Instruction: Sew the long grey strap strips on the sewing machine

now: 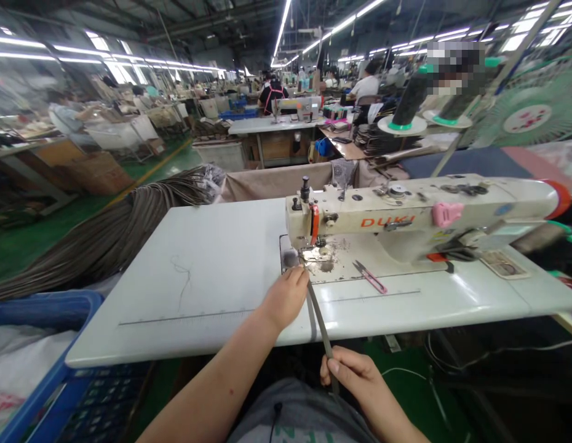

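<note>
A narrow grey strap (319, 317) runs from under the needle of a white sewing machine (406, 218) back toward my lap. My left hand (286, 296) rests on the white table (207, 271) just in front of the needle, fingers curled and pressed on the strap's far end. My right hand (353, 372) is below the table edge, pinching the strap's near part between thumb and fingers. The strap is taut between both hands.
Pink thread snips (369, 277) lie on the machine bed right of the needle. A large bundle of grey straps (106, 237) drapes off the table's left. A blue crate (46, 369) sits at lower left. Thread cones (408, 104) and a fan (530, 114) stand behind. Other workers sit at far tables.
</note>
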The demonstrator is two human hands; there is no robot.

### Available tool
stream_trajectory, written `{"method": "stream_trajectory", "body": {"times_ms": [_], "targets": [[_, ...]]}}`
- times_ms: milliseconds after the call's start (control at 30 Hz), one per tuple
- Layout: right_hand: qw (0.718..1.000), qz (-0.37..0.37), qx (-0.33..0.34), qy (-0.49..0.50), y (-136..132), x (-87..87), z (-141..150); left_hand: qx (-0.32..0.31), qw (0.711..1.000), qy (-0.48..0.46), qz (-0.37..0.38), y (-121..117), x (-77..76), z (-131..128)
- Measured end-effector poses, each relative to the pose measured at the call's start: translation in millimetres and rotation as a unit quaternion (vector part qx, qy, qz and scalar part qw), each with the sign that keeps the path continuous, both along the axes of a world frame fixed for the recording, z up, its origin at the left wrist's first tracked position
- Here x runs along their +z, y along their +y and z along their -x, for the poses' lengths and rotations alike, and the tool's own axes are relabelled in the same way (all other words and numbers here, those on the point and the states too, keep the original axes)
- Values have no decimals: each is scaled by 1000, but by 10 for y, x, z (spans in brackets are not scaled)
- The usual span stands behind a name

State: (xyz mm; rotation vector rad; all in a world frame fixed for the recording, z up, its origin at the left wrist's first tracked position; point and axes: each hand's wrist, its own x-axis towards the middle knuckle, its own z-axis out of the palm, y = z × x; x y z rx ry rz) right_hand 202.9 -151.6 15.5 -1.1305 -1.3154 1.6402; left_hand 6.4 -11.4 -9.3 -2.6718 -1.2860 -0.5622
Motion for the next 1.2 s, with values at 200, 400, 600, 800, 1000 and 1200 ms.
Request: {"method": "stream_trajectory", "body": {"times_ms": [200, 400, 600, 800, 1000, 1200], "targets": [[999, -46, 12, -11, 17, -32, 23, -1, 1000, -4, 0, -20, 29, 3], [999, -17, -40, -8, 19, -29, 67, -8, 1000, 7, 12, -17, 39, 12], [994, 73, -40, 65, 1, -48, 83, -1, 1000, 5, 6, -24, 37, 3], [999, 34, -17, 33, 4, -57, 53, -2, 1000, 7, -3, -30, 62, 6], [999, 34, -24, 25, -11, -44, 48, -5, 1000, 4, -6, -15, 44, 9], [1000, 14, -3, 8, 4, -1, 43, -9, 1000, 10, 7, -11, 33, 20]]}}
